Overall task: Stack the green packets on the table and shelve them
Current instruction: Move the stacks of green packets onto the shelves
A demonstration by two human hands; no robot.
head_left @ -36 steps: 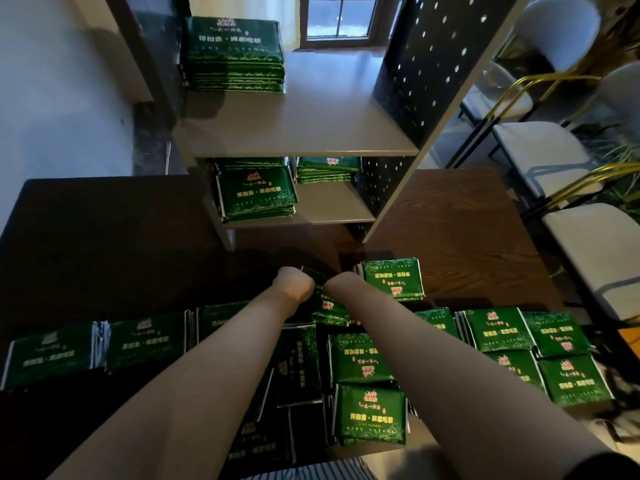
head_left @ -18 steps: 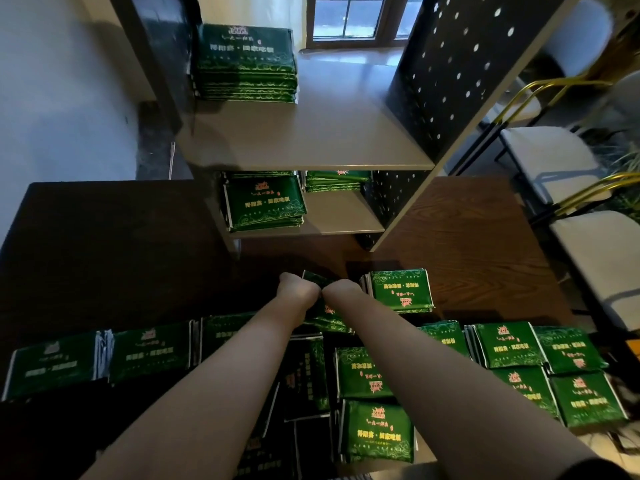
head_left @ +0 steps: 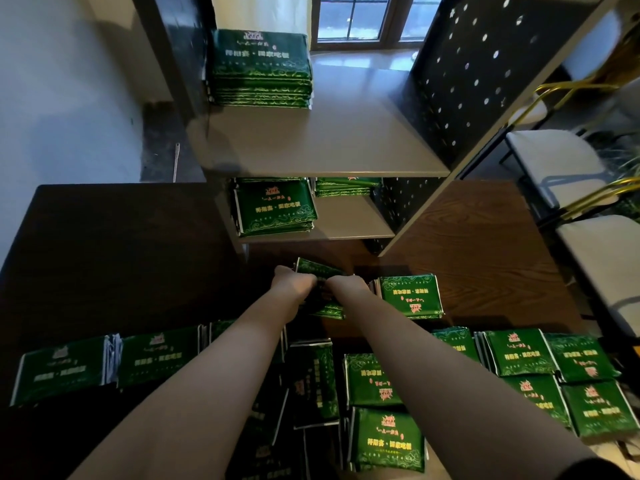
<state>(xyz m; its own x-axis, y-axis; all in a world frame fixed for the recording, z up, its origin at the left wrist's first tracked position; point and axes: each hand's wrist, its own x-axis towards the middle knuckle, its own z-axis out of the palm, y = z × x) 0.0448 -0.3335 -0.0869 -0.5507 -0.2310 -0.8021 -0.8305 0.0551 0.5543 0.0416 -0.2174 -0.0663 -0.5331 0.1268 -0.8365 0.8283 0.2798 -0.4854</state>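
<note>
Packet stack (head_left: 320, 270) is centre frame, tilted, low over the table (head_left: 121, 254), just below the shelf (head_left: 329, 150). Suggest squaring its edges on the tabletop before lifting, or layers may slide. Left hand (head_left: 294, 284) and right hand (head_left: 346, 284) grip opposite sides, 2 arms extended. Fingers curl behind it; can't tell their spread.

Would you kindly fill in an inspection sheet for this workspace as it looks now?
Surface: dark wooden table, with packets spread along its near edge.
Job's things: loose green packets on the table; held stack between the hands; second stack to its right; upper pile on the upper shelf; lower pile on the lower shelf.
Clutter: nothing seen.
Grippers: left hand and right hand both grip the held stack.
Cables: nothing seen.
Surroundings: window behind the shelf unit; chairs on the right.
</note>
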